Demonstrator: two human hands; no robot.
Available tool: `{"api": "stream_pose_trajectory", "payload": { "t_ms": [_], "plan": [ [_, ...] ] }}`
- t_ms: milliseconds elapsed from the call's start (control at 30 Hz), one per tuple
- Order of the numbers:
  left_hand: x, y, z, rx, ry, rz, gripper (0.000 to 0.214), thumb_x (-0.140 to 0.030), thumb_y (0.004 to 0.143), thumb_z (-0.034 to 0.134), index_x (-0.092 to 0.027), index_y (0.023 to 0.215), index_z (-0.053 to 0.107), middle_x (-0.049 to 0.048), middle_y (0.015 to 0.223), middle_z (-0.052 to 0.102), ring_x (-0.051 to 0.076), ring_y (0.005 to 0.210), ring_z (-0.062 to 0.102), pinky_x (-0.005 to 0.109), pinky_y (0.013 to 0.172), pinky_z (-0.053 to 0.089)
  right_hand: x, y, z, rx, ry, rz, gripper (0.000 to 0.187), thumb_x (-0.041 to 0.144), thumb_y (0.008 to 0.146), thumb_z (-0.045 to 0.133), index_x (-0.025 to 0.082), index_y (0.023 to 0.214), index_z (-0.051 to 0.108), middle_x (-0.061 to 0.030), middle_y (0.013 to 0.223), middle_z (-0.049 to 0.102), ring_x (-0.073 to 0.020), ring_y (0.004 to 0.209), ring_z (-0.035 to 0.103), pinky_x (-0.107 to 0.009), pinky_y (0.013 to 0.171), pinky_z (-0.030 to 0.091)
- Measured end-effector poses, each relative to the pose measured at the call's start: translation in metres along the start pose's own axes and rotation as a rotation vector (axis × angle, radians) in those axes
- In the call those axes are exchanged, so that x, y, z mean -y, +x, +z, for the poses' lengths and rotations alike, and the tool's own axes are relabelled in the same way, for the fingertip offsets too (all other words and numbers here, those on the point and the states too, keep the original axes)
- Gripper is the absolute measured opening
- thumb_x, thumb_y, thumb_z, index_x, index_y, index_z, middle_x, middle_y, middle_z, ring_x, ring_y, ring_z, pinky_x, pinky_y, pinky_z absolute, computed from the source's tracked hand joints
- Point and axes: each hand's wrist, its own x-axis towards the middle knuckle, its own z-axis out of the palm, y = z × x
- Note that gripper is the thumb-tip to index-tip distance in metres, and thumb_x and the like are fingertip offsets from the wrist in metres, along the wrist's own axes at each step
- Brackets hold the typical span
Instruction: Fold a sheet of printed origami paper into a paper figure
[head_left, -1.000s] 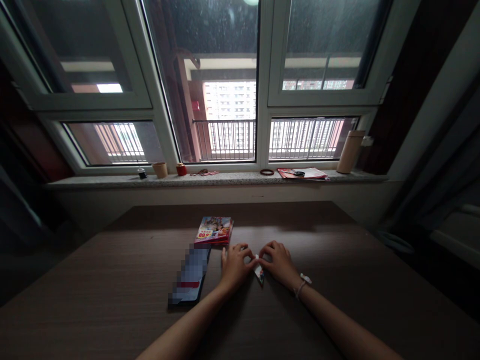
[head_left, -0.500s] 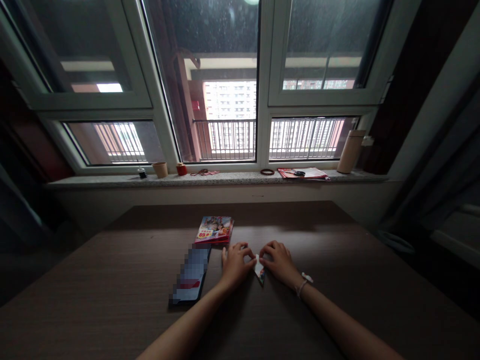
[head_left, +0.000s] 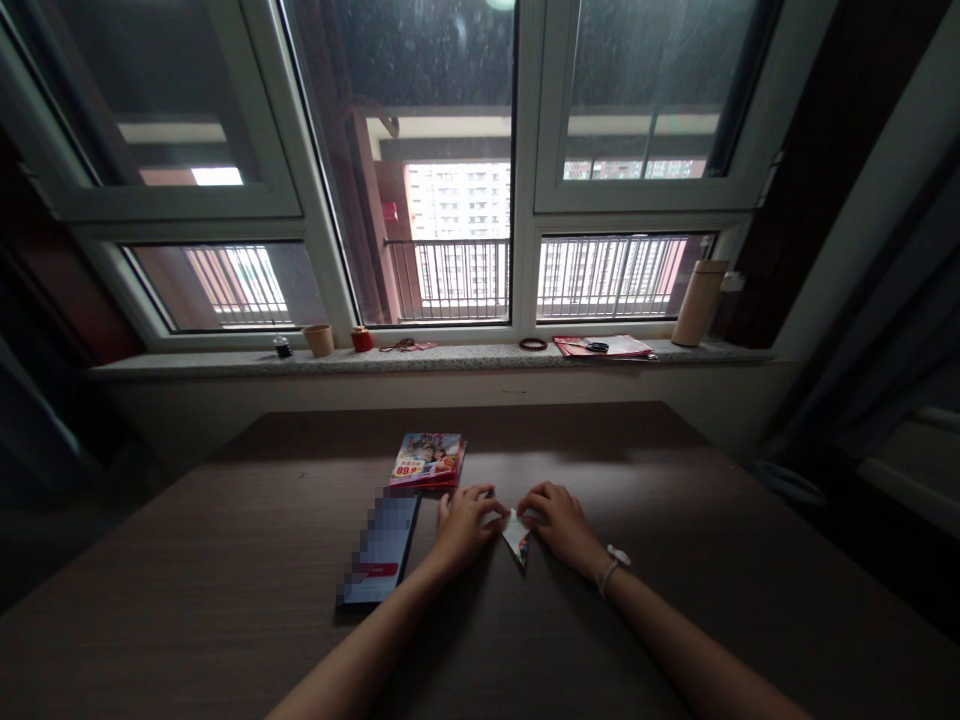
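A small folded piece of paper (head_left: 517, 538), white with a colourful printed edge, lies on the brown table with its point toward me. My left hand (head_left: 468, 525) pinches its upper left corner between thumb and forefinger. On the other side, my right hand (head_left: 556, 518) has its thumb and fingertips closed on the upper right corner. A bracelet circles my right wrist. The fingertips partly cover the paper's far edge.
Left of my left hand lies a phone (head_left: 384, 550), its screen partly pixelated. Behind it is a stack of printed flyers (head_left: 427, 460). The windowsill holds a paper cup (head_left: 319, 341), a red jar (head_left: 361, 339), a dark ring (head_left: 533, 344), scissors (head_left: 597, 347) on papers and a bottle (head_left: 699, 304).
My left hand has shifted slightly left, and more of the paper's white face shows between the hands. My right hand has barely moved.
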Motion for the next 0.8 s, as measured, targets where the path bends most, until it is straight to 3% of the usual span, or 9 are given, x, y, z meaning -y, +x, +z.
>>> {"api": "stream_pose_trajectory", "payload": {
  "t_ms": [100, 367, 800],
  "plan": [
    [0.0006, -0.0007, 0.0008, -0.022, 0.020, 0.044, 0.022, -0.031, 0.084, 0.061, -0.041, 0.102, 0.070, -0.0034, 0.136, 0.055, 0.026, 0.127, 0.043, 0.058, 0.109, 0.018, 0.0005, -0.0019, 0.0004, -0.029, -0.021, -0.032, 0.014, 0.024, 0.086, 0.058, 0.030, 0.093, 0.069, -0.0013, 0.103, 0.059, -0.0193, 0.105, 0.050, -0.033, 0.095, 0.033],
    [-0.0022, 0.0036, -0.0020, -0.041, 0.032, 0.031, 0.014, -0.032, 0.086, 0.060, -0.036, 0.091, 0.073, -0.0017, 0.132, 0.059, 0.026, 0.124, 0.047, 0.060, 0.108, 0.021, 0.0008, 0.0009, 0.0031, -0.091, -0.121, -0.068, 0.012, 0.029, 0.087, 0.060, 0.031, 0.090, 0.071, -0.0017, 0.099, 0.062, -0.0205, 0.103, 0.050, -0.033, 0.093, 0.034],
    [0.0051, -0.0009, -0.0034, 0.003, 0.087, 0.061, 0.019, -0.043, 0.081, 0.064, -0.036, 0.098, 0.070, -0.0011, 0.140, 0.052, 0.026, 0.129, 0.042, 0.061, 0.109, 0.018, -0.0015, -0.0056, -0.0056, -0.026, -0.133, -0.108, 0.020, 0.036, 0.080, 0.069, 0.035, 0.100, 0.068, -0.0001, 0.111, 0.060, -0.0225, 0.113, 0.048, -0.039, 0.100, 0.033]
  ]
}}
